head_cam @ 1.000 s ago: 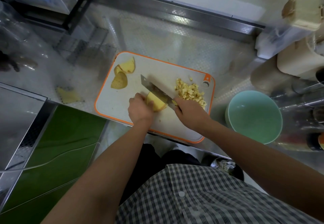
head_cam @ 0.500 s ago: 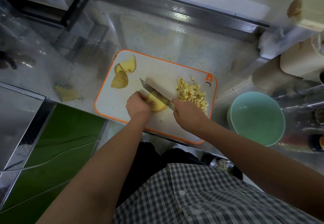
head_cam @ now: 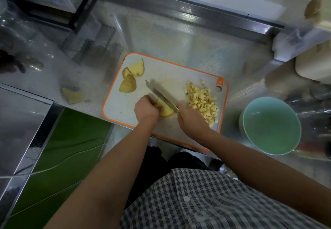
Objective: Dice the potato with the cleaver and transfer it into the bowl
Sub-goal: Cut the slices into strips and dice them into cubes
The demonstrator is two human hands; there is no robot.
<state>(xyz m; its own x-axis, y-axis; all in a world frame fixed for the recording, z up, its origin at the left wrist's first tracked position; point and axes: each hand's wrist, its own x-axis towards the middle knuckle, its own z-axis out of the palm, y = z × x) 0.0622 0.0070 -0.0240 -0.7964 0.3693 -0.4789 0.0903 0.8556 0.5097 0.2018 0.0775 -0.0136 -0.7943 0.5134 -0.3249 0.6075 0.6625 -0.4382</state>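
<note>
A white cutting board [head_cam: 172, 71] with an orange rim lies on the steel counter. My left hand [head_cam: 146, 110] holds a potato piece [head_cam: 165, 110] down near the board's front edge. My right hand [head_cam: 192, 120] grips the cleaver [head_cam: 160, 95], whose blade stands edge-down on that piece, tip pointing far left. A heap of potato dice [head_cam: 202, 101] lies just right of the blade. Uncut potato chunks [head_cam: 132, 75] sit at the board's far left corner. The mint-green bowl [head_cam: 250, 119] stands to the right of the board with nothing in it.
A potato scrap [head_cam: 74, 96] lies on the counter left of the board. Cream containers [head_cam: 315, 67] and clear plastic items crowd the far right. A steel ledge runs along the back. A steel surface and a green panel [head_cam: 59, 148] sit to the lower left.
The cleaver blade has turned from tilted flat to upright, edge down on the potato piece. Both hands stay in place on the board.
</note>
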